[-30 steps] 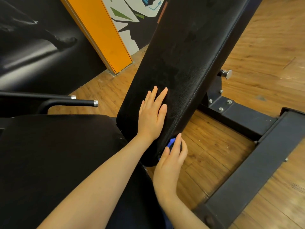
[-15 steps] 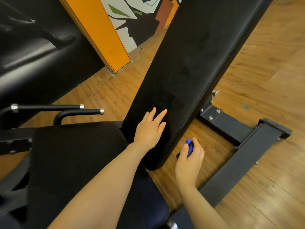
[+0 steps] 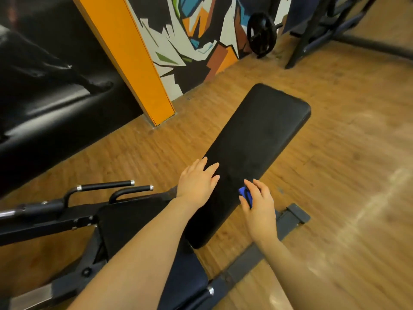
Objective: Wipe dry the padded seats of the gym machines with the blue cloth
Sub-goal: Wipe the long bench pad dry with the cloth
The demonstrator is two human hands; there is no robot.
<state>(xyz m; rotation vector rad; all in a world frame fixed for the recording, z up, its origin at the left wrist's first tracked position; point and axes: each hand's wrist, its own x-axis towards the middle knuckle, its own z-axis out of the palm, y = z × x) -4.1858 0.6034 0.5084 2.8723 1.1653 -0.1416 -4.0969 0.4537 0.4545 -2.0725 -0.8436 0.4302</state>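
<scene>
A long black padded backrest of a gym bench slopes away from me across the middle of the view. My left hand lies flat on its near left part with straight fingers. At the pad's near right edge my right hand holds a bunched blue cloth against the padding; most of the cloth is hidden under the palm. A second black seat pad sits lower left, partly covered by my left forearm.
Two black handles with chrome tips stick out at left. The bench's dark steel base crosses the wooden floor below my right hand. An orange pillar, a painted wall, a weight plate and another frame stand behind.
The view has pulled back and up, so the whole backrest shows. My right hand with the cloth has come from below the pad's lower edge up onto its right side. My left hand stays flat.
</scene>
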